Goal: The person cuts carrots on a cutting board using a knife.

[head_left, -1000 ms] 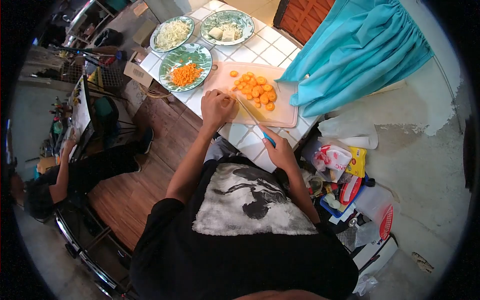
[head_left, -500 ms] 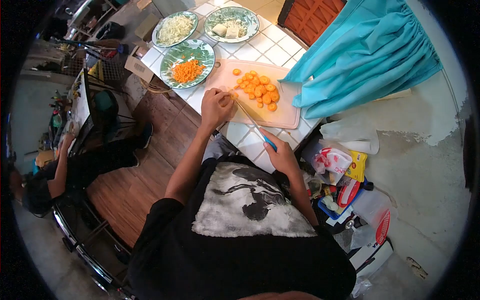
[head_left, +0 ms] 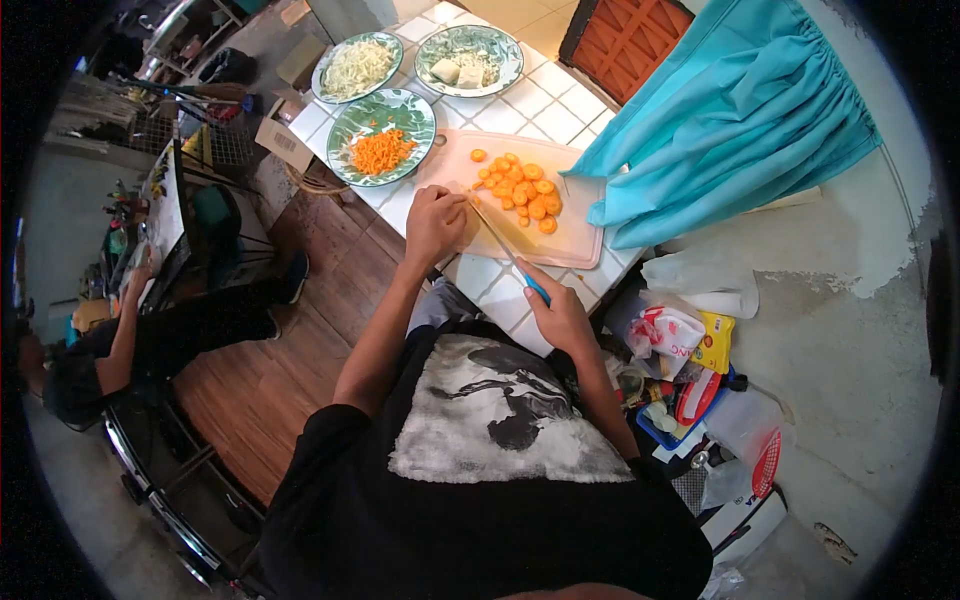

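On the left edge of the pink cutting board point(head_left: 572, 250), my left hand point(head_left: 436, 222) has its fingers closed on a small piece of carrot, mostly hidden. My right hand point(head_left: 562, 316) grips the blue handle of a knife point(head_left: 497, 234). The blade points up and left, its tip beside my left fingertips. Round carrot slices point(head_left: 525, 190) lie in a loose heap on the board, beyond the blade. Behind the board's left end, a green-and-white plate point(head_left: 345, 120) carries shredded carrot point(head_left: 382, 153).
Two more plates stand farther back, one with pale shreds point(head_left: 358, 69), one with whitish chunks point(head_left: 458, 73). A turquoise cloth point(head_left: 720, 130) hangs over the table's right side. Bags and containers point(head_left: 680, 350) lie right. Another person's arm point(head_left: 125, 325) shows at far left.
The view has shifted slightly, so table and plates sit a little lower. Both hands keep their holds, with the knife still beside my left fingertips.
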{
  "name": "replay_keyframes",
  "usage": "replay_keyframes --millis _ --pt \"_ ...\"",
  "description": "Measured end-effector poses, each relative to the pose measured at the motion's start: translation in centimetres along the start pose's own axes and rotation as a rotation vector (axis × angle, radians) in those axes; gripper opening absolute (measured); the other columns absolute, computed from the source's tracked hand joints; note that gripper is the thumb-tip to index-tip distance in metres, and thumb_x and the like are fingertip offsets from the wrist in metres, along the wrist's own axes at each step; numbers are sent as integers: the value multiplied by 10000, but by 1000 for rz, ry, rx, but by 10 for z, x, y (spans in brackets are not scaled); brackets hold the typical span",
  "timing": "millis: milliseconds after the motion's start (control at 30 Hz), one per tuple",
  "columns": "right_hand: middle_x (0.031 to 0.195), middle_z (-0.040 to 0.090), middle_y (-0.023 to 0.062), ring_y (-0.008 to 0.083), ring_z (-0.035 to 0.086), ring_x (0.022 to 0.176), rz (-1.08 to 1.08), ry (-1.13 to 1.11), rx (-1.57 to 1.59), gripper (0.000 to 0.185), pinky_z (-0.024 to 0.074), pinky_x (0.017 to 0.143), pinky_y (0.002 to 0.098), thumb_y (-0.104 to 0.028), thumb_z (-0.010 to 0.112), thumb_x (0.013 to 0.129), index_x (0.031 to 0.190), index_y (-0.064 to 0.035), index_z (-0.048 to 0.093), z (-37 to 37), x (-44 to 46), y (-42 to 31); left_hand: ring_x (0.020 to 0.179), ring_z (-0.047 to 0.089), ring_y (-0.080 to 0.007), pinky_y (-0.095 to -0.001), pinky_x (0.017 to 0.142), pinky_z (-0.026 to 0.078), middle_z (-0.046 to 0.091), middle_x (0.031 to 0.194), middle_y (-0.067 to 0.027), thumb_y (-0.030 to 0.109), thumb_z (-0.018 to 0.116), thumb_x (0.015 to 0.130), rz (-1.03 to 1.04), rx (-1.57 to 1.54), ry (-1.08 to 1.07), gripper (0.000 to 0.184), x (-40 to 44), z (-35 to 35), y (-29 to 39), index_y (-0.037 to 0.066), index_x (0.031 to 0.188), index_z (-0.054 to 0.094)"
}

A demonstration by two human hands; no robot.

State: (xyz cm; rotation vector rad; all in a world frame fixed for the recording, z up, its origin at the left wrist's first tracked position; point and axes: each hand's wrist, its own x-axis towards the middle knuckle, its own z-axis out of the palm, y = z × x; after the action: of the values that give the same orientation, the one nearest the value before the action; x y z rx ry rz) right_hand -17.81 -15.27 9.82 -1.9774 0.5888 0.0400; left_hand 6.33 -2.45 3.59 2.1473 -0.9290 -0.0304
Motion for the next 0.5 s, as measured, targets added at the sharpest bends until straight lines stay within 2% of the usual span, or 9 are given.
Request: replay_keyframes --millis 133,200,233,300,500 --pt "1009 680 293 489 648 931 8 18 15 491 511 787 526 -197 571 992 1478 -255 535 5 2 -8 971 610 -305 -385 869 514 652 967 -109 138 778 775 16 54 -30 214 1 3 -2 59 974 783" --pt "1312 637 238 412 609 1218 139 -52 36 479 500 972 407 -125 572 985 1463 -156 550 0 -1 -19 972 610 -301 -384 866 514 652 968 -107 140 781 777 3 53 -28 206 0 3 -3 58 966 784" --pt "1312 637 238 412 609 1218 141 -50 35 479 500 972 407 -125 572 985 1463 -156 550 3 -1 -13 972 611 -298 -383 863 514 652 968 -105 141 784 778 -7 54 -28 199 0 4 -3 58 959 786" --pt "979 674 298 496 644 919 -9 42 33 492 503 780 536 -207 570 990 1478 -251 534 11 1 1 953 607 -294 -385 849 510 645 951 -102 139 781 772 -6 31 -9 181 -1 7 -4 59 934 788" --pt "1024 677 298 497 642 956 34 11 12 491 508 806 534 -202 566 990 1478 -246 534 13 3 5 919 605 -285 -388 824 502 632 901 -93 125 790 765 14 -7 40 143 -4 7 -3 53 888 784"
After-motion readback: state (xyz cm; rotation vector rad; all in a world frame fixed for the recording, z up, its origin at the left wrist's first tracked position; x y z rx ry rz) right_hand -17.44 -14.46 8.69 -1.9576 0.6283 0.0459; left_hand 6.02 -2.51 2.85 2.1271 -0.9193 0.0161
